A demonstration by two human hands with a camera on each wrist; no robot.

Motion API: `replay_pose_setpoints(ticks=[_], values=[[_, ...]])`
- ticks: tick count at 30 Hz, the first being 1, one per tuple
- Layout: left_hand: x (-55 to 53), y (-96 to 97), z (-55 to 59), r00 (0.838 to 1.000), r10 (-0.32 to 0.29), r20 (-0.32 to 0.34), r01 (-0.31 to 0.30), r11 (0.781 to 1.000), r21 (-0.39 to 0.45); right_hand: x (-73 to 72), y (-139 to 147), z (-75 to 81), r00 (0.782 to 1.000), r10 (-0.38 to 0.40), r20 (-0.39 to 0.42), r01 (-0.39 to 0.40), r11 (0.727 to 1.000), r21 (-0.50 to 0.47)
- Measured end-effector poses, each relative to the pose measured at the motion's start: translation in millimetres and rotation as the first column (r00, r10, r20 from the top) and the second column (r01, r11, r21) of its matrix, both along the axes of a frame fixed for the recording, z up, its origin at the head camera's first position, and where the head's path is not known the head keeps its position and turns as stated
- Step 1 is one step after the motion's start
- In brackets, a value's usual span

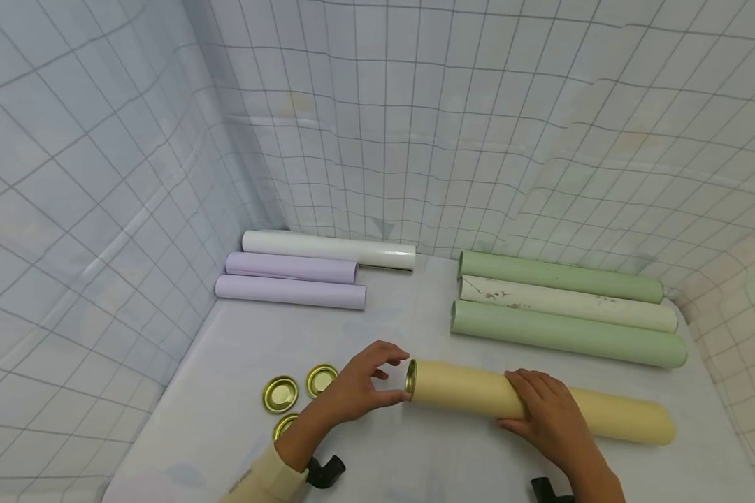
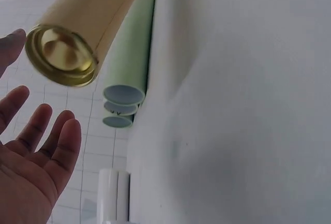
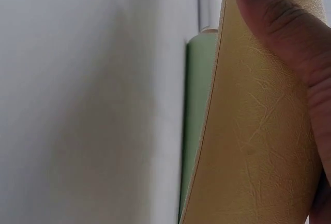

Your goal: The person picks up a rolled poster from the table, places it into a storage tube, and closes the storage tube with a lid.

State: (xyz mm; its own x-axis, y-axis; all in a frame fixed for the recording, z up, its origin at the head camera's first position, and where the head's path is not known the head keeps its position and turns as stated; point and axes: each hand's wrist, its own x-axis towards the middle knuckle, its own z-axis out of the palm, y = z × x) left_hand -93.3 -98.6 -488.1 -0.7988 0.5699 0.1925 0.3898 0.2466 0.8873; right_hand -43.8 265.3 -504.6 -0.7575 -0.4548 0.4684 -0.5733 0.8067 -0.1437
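A yellow tube [image 1: 465, 388] with a creased, leather-like surface lies across the front of the table, raised slightly at its left end. My right hand [image 1: 550, 412] grips it near the middle, thumb on the near side, as the right wrist view shows along the tube's wall [image 3: 258, 131]. A gold metal cap [image 2: 61, 53] sits in the tube's left end. Beside that end is my left hand [image 1: 368, 381], its fingers spread and relaxed; the thumb is at the cap's edge. In the left wrist view the other fingers [image 2: 64, 146] stand apart from the cap.
Gold caps [image 1: 280, 395] lie left of my left hand, one partly hidden by the wrist. Two lilac tubes [image 1: 289, 290] and a white tube [image 1: 327, 248] lie at back left. Green tubes [image 1: 566, 335] flank a patterned white tube [image 1: 566, 302] at back right. Gridded curtains [image 1: 384, 140] enclose the table.
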Motion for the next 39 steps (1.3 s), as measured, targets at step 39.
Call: replay_pose_setpoints(ticks=[39], values=[[-67.7, -145.6, 12.2, 0.958, 0.199, -0.205, -0.271, 0.856, -0.440, -45.5, 74, 15.1, 0.959, -0.079, 0.271, 0.039, 0.988, 0.148]])
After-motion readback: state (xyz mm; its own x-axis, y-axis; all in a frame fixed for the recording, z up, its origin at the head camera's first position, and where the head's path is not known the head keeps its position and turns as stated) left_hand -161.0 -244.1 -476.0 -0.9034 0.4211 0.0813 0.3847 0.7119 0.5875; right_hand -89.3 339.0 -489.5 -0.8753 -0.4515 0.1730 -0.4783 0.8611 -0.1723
